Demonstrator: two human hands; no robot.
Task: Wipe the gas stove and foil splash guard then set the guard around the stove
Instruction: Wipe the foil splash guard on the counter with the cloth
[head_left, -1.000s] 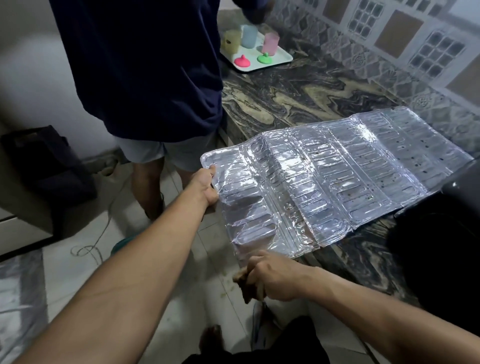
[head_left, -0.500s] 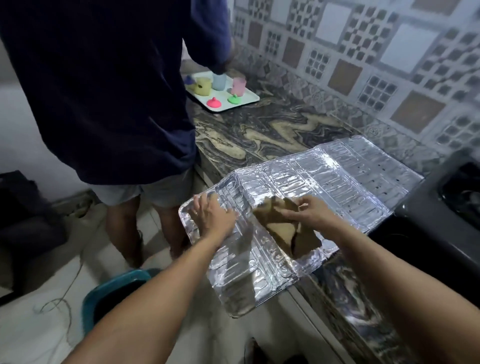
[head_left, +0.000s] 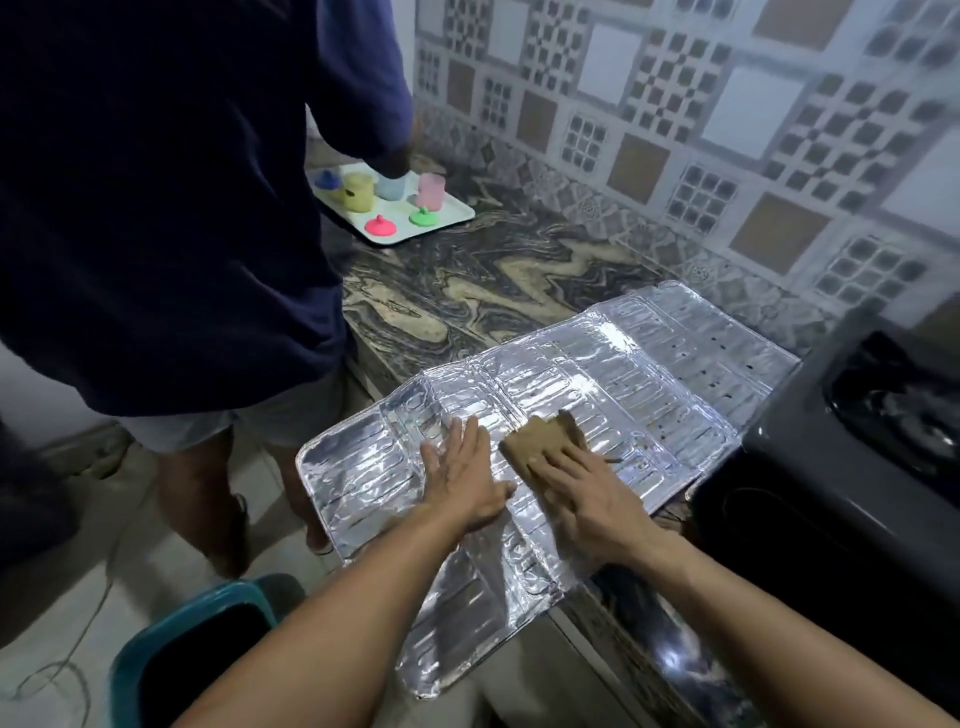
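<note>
- Foil splash guard (head_left: 597, 395) lies unfolded and flat on the marbled counter (head_left: 467, 291); its near end overhangs the counter edge toward 7 o'clock.
- My left hand (head_left: 460, 475) lies flat on the foil, fingers straight and slightly spread, pressing the sheet down; nothing gripped.
- My right hand (head_left: 582, 488) sits just beside it at 3 o'clock, fingers extended over a brown cloth (head_left: 543, 441), pressing it onto the foil (cloth juts out past the fingertips toward 12).
- Gas stove (head_left: 857, 452), black, sits at 3 o'clock; the guard's right edge looks to touch it.
- Another person (head_left: 171, 208) in a dark top stands at 10 o'clock.
- White tray (head_left: 452, 218) with pastel cups and lids at 12 o'clock, well apart from the foil.
- Teal bin (head_left: 156, 649) on the floor at 7 o'clock.
</note>
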